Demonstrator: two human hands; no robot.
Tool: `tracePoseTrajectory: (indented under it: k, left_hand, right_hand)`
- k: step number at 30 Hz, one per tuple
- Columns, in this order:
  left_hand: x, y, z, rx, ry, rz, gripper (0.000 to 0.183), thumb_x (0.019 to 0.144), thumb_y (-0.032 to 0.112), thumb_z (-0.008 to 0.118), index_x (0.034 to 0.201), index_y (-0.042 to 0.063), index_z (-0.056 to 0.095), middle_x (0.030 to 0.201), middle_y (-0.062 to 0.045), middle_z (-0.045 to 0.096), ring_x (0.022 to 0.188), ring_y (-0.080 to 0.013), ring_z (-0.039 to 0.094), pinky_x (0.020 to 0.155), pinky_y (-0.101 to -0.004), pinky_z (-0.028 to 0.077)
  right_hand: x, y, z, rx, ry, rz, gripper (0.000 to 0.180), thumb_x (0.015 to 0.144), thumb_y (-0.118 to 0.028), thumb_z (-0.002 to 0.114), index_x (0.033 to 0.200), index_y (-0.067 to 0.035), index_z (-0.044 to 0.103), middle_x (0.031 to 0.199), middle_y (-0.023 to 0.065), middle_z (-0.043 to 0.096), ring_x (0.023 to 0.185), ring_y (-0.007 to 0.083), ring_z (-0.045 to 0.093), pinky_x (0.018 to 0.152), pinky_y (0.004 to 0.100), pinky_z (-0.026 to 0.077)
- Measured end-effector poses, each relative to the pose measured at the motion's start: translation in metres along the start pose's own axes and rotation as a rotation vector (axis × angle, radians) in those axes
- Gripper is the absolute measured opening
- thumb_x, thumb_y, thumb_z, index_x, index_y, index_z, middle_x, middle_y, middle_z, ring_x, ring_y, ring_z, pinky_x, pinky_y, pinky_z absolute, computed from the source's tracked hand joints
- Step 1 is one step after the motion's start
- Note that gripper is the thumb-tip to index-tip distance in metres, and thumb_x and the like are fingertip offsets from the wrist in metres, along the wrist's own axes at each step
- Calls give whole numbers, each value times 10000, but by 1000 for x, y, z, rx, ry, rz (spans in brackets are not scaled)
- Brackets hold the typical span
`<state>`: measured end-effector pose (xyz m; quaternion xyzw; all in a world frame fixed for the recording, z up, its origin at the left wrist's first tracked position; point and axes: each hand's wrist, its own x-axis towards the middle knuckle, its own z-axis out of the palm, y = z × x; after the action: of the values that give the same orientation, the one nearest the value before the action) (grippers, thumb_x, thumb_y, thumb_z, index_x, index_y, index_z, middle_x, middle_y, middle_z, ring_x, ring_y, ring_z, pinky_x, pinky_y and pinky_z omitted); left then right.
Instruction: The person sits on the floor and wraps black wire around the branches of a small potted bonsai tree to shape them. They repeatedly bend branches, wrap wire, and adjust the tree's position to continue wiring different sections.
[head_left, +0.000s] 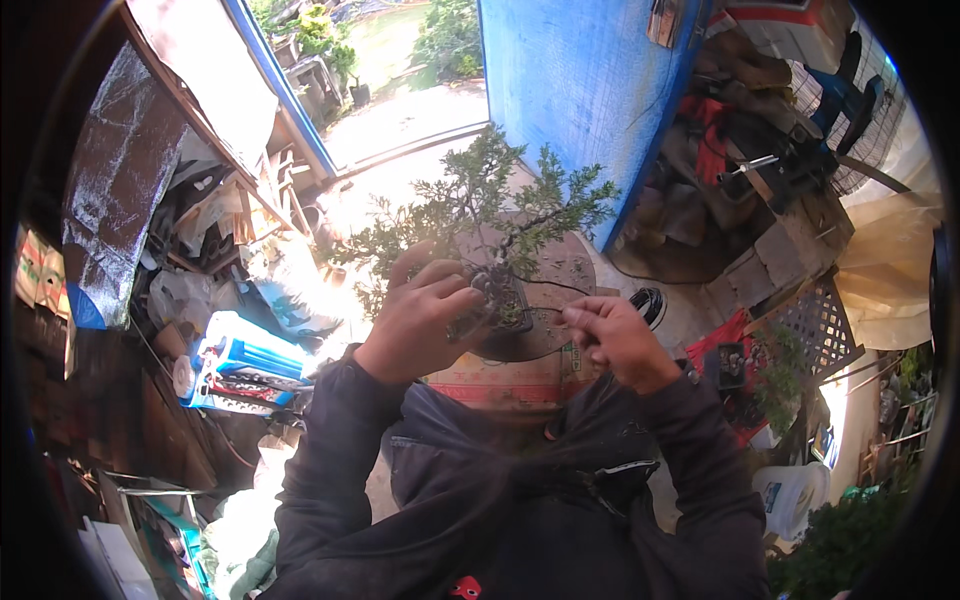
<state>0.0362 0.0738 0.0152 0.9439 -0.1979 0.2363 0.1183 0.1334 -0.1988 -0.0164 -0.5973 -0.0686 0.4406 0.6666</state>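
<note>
A small juniper bonsai (480, 191) with green foliage stands in a dark rectangular pot (517, 315). The pot rests on a round brown turntable (559, 330) before me. My left hand (427, 315) reaches in from the left, its fingers curled at the base of the trunk; some of the fingertips are hidden. Between the thumb and forefinger of my right hand (619, 337) is the end of a thin black wire (541, 308), which runs to the base of the tree. Another length of dark wire (559, 285) extends from the trunk just above it.
The turntable sits over a printed cardboard box (487, 382) between my legs. A coil of black wire (651, 304) lies right of it. Beyond stands an open blue door (577, 97). A blue-and-white container (240, 367) is at left; a white bucket (791, 495) and plastic lattice crate (821, 322) are at right.
</note>
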Motion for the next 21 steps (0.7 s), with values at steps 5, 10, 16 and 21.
tracePoseTrajectory:
  k: [5, 10, 16, 21]
  left_hand:
    - [-1, 3, 9, -9, -18, 8, 247, 783, 266, 846, 921, 130, 693, 841, -30, 674, 839, -248, 693, 1163, -483, 395]
    - [7, 14, 27, -4, 93, -49, 269, 815, 239, 810, 876, 104, 586, 850, -69, 635, 802, -282, 676, 1001, -435, 492]
    - [10, 38, 38, 155, 245, -213, 377, 816, 214, 789, 1145, 96, 647, 1136, -76, 663, 1158, -261, 619, 1166, -478, 328]
    - [-23, 81, 59, 125, 417, -271, 400, 832, 201, 781, 1212, 127, 678, 1386, -42, 605, 1360, -252, 511, 1235, -478, 200]
  right_hand:
    - [-1, -39, 23, 411, -120, -23, 297, 1085, -153, 495, 1236, 79, 604, 774, -47, 520, 515, 18, 397, 474, 186, 326]
    - [10, -54, 44, 268, -221, -109, 284, 1085, -137, 496, 1292, 48, 559, 798, -13, 560, 601, 51, 475, 553, 225, 400]
    - [23, -81, 38, -150, -95, -121, 315, 1091, -152, 497, 1307, 48, 609, 778, -20, 566, 536, 55, 430, 483, 233, 351]
    - [30, -88, 29, -171, -68, -100, 311, 1084, -136, 505, 1310, 47, 614, 784, -15, 579, 497, 38, 392, 438, 215, 297]
